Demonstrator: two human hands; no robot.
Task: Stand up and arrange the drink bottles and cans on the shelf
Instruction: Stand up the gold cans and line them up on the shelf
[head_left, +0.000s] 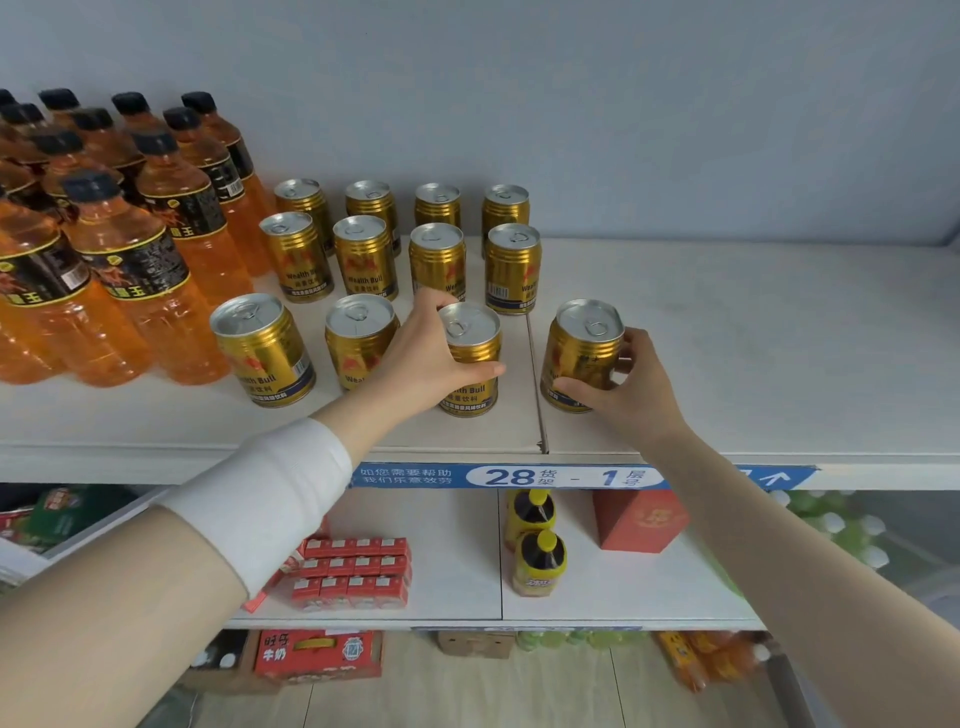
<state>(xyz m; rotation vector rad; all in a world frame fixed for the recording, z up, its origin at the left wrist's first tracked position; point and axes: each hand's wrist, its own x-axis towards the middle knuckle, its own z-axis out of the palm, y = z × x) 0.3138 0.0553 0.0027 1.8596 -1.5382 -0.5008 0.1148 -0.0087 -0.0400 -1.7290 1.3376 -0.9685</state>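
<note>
Fingers (434, 304) of the left hand (421, 358) wrap behind the third can (470, 327) of the front row, with the thumb laid across its near face, so the hand is clamped on it. The right hand (634, 395) clamps the fourth can (584, 343) the same way, thumb low in front and fingers behind. Both cans look upright on the shelf (753, 338). Whether either base is lifted clear of the board cannot be told.

A seam (535, 384) in the board runs between the two grips. Two more front-row cans (262, 348) stand upright left of the left fingers. Beyond both sets of fingers stand two back rows (436, 254) of four cans each. Farther left are the upright orange bottles (130, 249).

Step in hand, as judged: setting the last two cans of the front row. All visible stock is already standing, so the task seems close to done.

The fourth can sits a little farther right than the column behind it. The next move therefore probably calls for easing it left toward the seam, matching the gap between its neighbours, and turning the labels forward. Each can should rest flat before the grip is released, as the seam edge could rock a base placed across it.
</note>
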